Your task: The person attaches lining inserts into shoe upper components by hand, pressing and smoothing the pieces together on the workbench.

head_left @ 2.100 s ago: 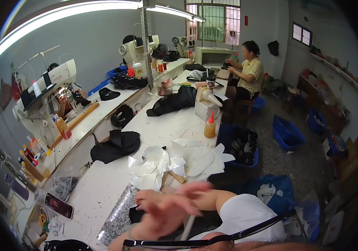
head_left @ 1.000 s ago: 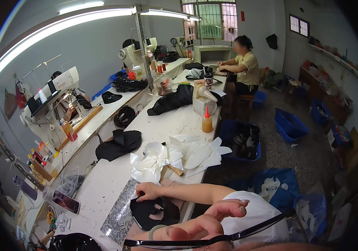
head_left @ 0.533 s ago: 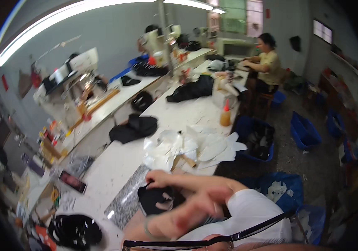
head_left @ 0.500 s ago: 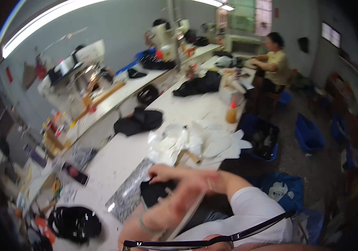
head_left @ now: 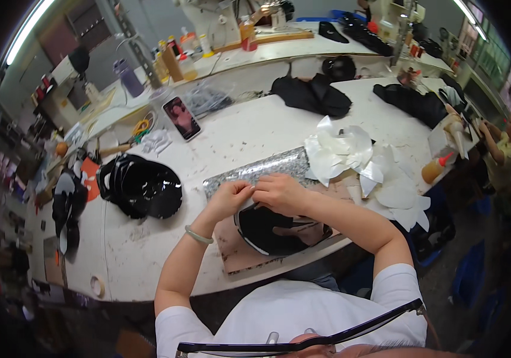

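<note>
We see both hands meeting at the upper edge of a glossy black curved cap-brim piece (head_left: 270, 230), which lies on a brown flat work board (head_left: 237, 250) at the near edge of the white tabletop (head_left: 249, 128). The left hand (head_left: 229, 198) pinches that edge with curled fingers, and the right hand (head_left: 279, 194) presses down beside it, fingertips touching. A speckled grey stone slab (head_left: 255, 173) lies just behind them. A stack of shiny black brims (head_left: 142, 186) sits to the left, white cut paper shapes (head_left: 351, 155) to the right.
</note>
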The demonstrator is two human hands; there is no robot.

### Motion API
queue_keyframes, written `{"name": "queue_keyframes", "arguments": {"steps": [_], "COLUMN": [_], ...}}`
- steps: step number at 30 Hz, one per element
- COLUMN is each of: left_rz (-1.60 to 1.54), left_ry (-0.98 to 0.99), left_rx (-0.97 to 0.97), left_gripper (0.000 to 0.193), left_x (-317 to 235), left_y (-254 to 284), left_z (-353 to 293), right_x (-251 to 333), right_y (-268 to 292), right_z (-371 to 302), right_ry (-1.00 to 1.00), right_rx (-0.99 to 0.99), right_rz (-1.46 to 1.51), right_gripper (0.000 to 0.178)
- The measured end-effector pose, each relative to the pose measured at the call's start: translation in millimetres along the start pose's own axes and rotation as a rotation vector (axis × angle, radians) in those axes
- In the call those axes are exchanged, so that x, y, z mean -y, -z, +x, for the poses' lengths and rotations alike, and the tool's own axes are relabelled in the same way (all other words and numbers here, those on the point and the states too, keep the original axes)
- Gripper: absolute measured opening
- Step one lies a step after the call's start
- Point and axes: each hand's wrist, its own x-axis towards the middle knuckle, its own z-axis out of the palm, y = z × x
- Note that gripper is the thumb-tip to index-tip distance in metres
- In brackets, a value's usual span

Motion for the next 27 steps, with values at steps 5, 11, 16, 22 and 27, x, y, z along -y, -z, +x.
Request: {"name": "queue_keyframes", "arguments": {"steps": [5,11,16,22,27], "left_rz": [0.293,0.101,0.056,0.264,0.702], "left_ry": [0.031,-0.019,-0.173,-0.242,-0.406], "left_rx": [-0.248,-0.393,-0.172,-0.346,-0.407], "left_gripper": [0.02,0.025,0.081,0.09,0.067], "left_x": [18,15,23,23,17], "left_y": [-21,-19,-23,-52,-62], "left_z": [-36,-64,-88,-106,-120], "right_x": [32,21,-3,-25,-24], "right_y": [8,3,-12,-35,-44], "right_z": [-8,2,19,30,38], "right_ry": [0.269,0.059,-0.209,-0.376,-0.46], "right_rx": [0.274,0.348,0.496,0.641,0.695], "right_rz": [0.306,0.434,0.655,0.521,0.284], "right_gripper": [0.015,0.016,0.034,0.031,0.037]}}
